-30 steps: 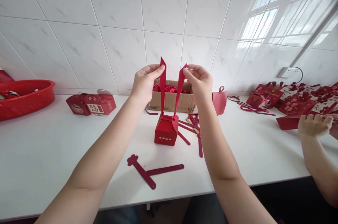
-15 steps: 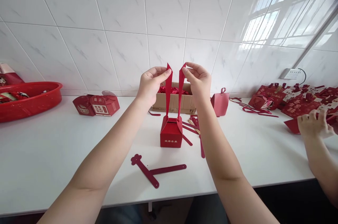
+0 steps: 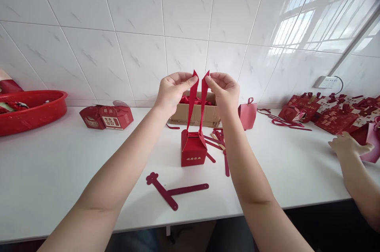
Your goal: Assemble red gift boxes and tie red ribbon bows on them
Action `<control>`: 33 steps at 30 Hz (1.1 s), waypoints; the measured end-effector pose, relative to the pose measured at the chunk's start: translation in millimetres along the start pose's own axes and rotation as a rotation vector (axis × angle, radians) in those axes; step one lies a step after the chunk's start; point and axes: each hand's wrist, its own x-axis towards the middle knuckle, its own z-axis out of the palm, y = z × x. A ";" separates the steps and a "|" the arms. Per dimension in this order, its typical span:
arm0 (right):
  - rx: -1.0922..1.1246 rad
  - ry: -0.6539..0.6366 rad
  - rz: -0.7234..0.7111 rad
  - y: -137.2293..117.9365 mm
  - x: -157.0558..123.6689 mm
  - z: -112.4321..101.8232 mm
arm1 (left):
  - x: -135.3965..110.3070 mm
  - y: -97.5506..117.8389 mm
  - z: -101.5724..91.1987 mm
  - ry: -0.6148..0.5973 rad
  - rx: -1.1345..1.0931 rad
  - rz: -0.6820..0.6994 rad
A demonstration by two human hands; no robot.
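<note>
A small red gift box (image 3: 193, 152) with gold lettering stands on the white table (image 3: 59, 173). Two long red paper straps rise from its top. My left hand (image 3: 173, 91) pinches the tip of the left strap (image 3: 191, 103). The right strap (image 3: 203, 103) is pinched at its tip by my right hand (image 3: 223, 90). Both hands are raised above the box, close together, and the strap tips nearly touch.
Loose red strips (image 3: 175, 192) lie in front of the box, several more (image 3: 219, 143) to its right. A cardboard box (image 3: 208, 115) stands behind. A red basin (image 3: 32, 111) and finished boxes (image 3: 107, 116) lie left. Another person's hand (image 3: 348, 145) handles red boxes (image 3: 335, 117) at right.
My hands have brought the two strap tips closer together. The box has turned to face me squarely. The other person's hand at the right has lowered onto the table.
</note>
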 end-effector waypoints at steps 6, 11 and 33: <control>0.014 -0.025 -0.012 -4.7 3.3 0.1 | 7.8 5.6 1.3 -0.165 0.109 -0.013; 0.037 -0.024 -0.020 -4.5 4.2 -2.7 | 12.4 8.0 4.1 -0.250 0.212 -0.049; -0.191 -0.203 -0.082 13.5 -29.1 -10.9 | -1.0 2.9 25.1 0.051 0.301 0.203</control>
